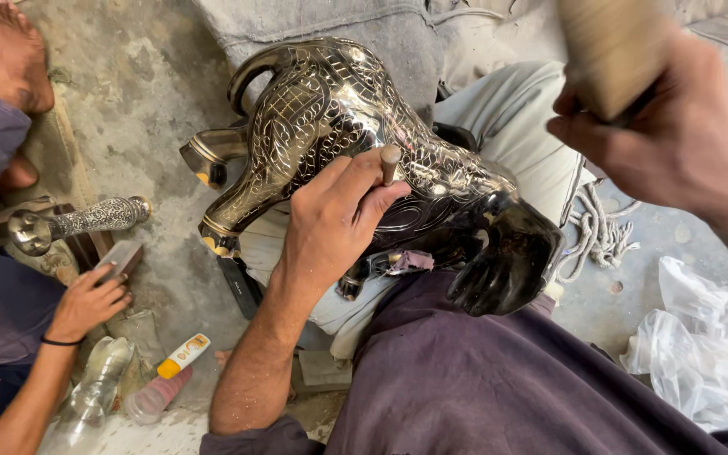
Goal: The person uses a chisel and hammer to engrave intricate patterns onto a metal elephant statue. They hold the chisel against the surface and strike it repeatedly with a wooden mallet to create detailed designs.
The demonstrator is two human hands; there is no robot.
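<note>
A glossy black metal animal figure (pixel 355 143), cut all over with fine pale engraving, is lying across the seated person's lap at the centre of the frame, legs pointing left and head hanging toward the lower right. It is looking heavy and rigid, its polished flanks probably slippery, so the thick legs or the body's underside seem the surest places to grip, while the engraved surface would likely scratch if knocked. The left hand (pixel 330 223) is resting on the flank, fingers closed around a short chisel (pixel 389 163) whose tip is touching the metal. The right hand (pixel 659 135), upper right, is gripping the handle of a wooden mallet (pixel 608 50) raised above it. At the left edge another person's hand (pixel 86 303) is holding a small block (pixel 120 257) beside an engraved silver-coloured vase (pixel 77 221) lying on the concrete floor (pixel 145 93), with crumpled plastic bags (pixel 705 345) lower right
</note>
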